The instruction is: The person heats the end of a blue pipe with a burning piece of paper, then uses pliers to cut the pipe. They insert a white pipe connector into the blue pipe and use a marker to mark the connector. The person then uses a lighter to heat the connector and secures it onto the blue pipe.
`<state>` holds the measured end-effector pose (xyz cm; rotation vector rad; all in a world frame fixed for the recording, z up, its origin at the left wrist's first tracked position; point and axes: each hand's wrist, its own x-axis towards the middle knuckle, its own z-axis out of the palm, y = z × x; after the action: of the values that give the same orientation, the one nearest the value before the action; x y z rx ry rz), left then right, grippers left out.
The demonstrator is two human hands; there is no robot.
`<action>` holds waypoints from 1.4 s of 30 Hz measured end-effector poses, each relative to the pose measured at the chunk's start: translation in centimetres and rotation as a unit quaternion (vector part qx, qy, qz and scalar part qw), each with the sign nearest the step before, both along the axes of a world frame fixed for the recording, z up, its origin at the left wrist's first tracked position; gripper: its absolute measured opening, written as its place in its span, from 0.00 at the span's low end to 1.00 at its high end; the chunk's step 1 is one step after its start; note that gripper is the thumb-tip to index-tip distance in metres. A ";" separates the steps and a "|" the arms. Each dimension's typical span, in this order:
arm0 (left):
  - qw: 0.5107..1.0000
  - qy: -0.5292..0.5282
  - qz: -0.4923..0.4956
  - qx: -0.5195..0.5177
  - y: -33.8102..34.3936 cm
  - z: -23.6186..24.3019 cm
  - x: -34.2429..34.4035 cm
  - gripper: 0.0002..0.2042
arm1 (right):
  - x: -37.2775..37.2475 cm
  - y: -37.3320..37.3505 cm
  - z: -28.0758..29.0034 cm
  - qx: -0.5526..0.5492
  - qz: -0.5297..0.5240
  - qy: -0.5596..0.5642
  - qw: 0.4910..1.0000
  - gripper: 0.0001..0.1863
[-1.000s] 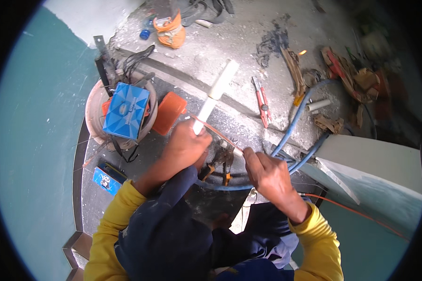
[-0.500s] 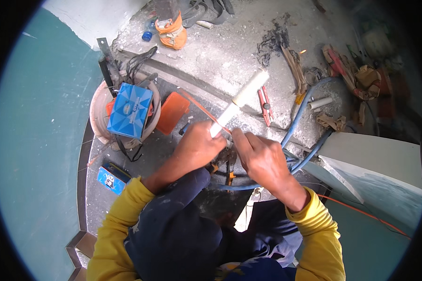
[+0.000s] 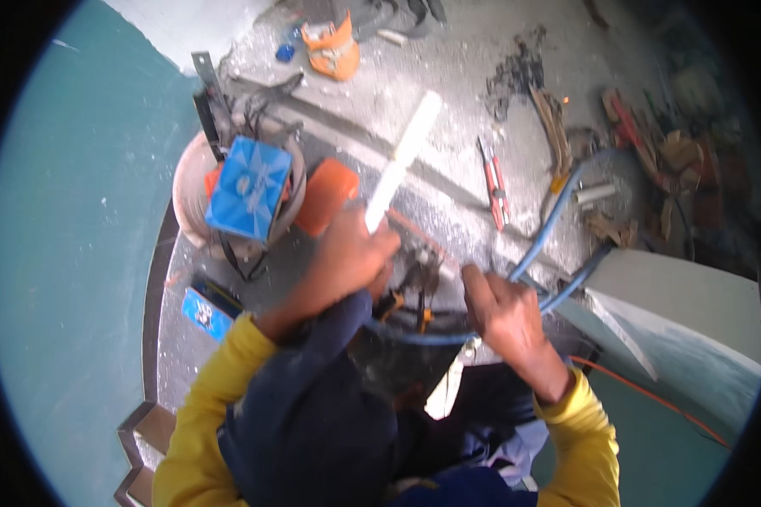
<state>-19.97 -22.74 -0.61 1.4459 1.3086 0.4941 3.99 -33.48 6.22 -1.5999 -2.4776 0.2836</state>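
My left hand (image 3: 347,258) is closed round the lower end of a white pipe (image 3: 406,145), which slants up and away to the right. My right hand (image 3: 503,313) pinches the end of a thin, blurred reddish strip (image 3: 414,228), which runs diagonally to the pipe just above my left fist. A red-handled tool (image 3: 497,190) lies on the rough concrete beyond. Below the strip, dark tools with yellow parts (image 3: 423,317) lie inside a curve of blue hose (image 3: 537,245).
At left are a bucket (image 3: 190,194) topped by a blue box (image 3: 249,186), an orange case (image 3: 325,194) and a small blue pack (image 3: 203,313). An orange bag (image 3: 334,51) lies farther back. A concrete step edge, cardboard scraps (image 3: 676,152) and a pale ledge (image 3: 676,304) border the space.
The strip moved up-left across the pipe, then back down-right with my right hand. The pipe swung right and back toward upright. The whole view has shifted slightly and blurred.
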 end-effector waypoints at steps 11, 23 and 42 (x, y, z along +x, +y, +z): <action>0.999 -0.038 0.006 0.025 0.2 0.1 -0.6 0.08 | -0.3 0.1 -0.1 0.009 0.010 -0.004 1.000 0.24; 0.998 -0.042 -0.043 -0.010 -0.8 1.5 0.3 0.07 | -1.1 2.9 0.8 0.009 0.046 0.010 0.999 0.23; 0.999 -0.013 0.012 -0.039 -1.5 2.4 -1.0 0.09 | -1.2 1.2 -1.6 0.039 0.017 0.038 0.998 0.21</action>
<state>-20.93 -24.22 1.75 1.3577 1.3108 0.4714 2.80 -32.31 4.58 -1.4890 -2.4301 0.2448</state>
